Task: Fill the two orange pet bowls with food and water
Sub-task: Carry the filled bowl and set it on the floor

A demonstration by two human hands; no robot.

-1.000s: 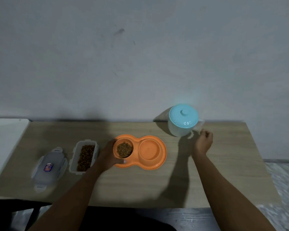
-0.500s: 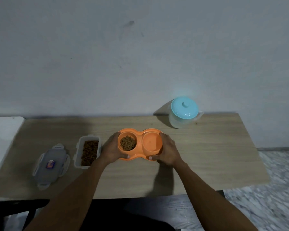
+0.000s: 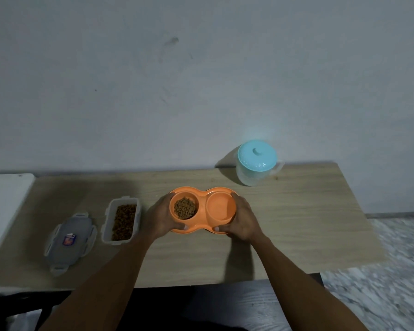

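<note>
One wooden counter carries, left to right, one clear lid whose small sticker is too blurred to read, one open tub of kibble, one orange double bowl at the middle with its ends gripped by the left hand and right hand, and one blue-lidded jug.

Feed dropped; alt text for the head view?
Left hand and right hand grip the orange double bowl, kibble in its left cup. On the table, an open food box and lid lie left; a lidded jug stands behind.
</note>
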